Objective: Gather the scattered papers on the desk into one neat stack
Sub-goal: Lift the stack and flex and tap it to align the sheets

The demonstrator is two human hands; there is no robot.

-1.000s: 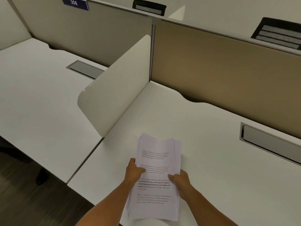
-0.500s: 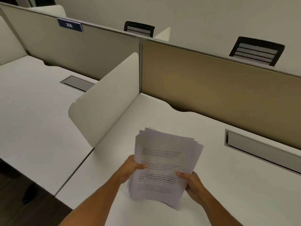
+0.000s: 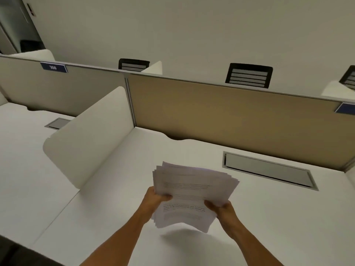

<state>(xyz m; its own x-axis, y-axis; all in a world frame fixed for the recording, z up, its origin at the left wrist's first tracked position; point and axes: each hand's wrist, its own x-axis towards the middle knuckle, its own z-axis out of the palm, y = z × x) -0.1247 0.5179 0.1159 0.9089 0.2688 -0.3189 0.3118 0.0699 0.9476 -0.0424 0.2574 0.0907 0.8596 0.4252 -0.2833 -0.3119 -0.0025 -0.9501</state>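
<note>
Both hands pinch the fanned stack of papers (image 3: 192, 192) above the white counter (image 3: 269, 217), left hand (image 3: 155, 198) at its left edge, right hand (image 3: 222, 210) at its right, fingers hidden beneath, the printed text too blurred to read.

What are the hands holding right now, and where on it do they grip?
Both hold the sheaf of papers, raised above the desk. The left hand grips its left edge, the right hand its right edge, both toward the near end.
</note>
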